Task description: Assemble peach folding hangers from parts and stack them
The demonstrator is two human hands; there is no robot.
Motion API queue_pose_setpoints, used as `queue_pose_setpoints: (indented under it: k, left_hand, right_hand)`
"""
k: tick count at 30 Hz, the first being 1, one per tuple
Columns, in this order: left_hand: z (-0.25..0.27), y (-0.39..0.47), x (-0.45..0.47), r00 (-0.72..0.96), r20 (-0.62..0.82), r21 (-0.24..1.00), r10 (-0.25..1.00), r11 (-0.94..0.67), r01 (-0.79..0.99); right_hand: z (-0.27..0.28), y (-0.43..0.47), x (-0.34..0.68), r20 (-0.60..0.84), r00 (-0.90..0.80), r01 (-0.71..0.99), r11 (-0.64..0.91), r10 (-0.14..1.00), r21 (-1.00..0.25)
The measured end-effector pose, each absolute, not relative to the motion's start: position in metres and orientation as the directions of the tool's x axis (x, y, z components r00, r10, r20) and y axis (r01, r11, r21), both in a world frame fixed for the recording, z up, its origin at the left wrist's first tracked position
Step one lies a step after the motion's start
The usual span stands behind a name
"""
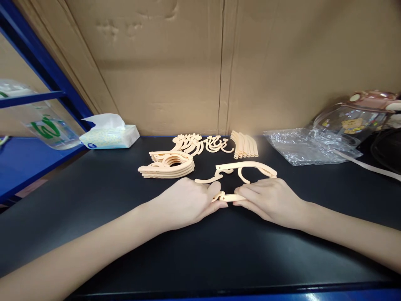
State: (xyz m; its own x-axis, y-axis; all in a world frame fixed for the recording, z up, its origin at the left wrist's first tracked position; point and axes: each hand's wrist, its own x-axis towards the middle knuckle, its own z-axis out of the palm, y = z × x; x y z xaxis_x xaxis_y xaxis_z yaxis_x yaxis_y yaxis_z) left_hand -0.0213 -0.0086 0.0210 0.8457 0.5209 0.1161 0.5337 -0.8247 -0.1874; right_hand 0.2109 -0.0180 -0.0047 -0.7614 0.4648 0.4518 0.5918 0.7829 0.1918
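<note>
Low over the black tabletop, my left hand [188, 205] pinches a cream plastic hanger piece whose end is mostly hidden by the fingers. My right hand [271, 202] grips a cream hanger arm [230, 197] with a hole at its end; the two pieces meet between my hands. Just behind them lie a longer hanger arm [244, 165], a curved hanger piece [209, 179] and a hook [243, 175]. Farther left sits a stack of folded hangers [169, 169]. At the back are a pile of curved pieces [188, 143], several hooks [214, 144] and a row of arms [244, 145].
A tissue pack [114, 137] stands at the back left beside a blue metal frame [37, 54] and a clear bottle [53, 129]. On the right lie a crinkled plastic bag [296, 146] and a transparent bottle [347, 119] with a strap. Cardboard [163, 75] closes off the back.
</note>
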Motion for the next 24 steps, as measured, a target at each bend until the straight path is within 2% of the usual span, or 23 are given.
queue_pose_setpoints:
  k: [14, 24]
  left_hand:
    - [0.009, -0.005, -0.020, 0.871, 0.196, -0.364, 0.450, -0.791, 0.491]
    - [0.019, -0.010, -0.021, 0.846, 0.097, -0.080, 0.523, -0.844, 0.531]
  right_hand:
    - [-0.004, -0.015, 0.212, 0.405, -0.764, 0.592, 0.795, 0.502, 0.132]
    - [-0.004, -0.019, 0.214, 0.472, -0.783, 0.562, 0.786, 0.405, 0.257]
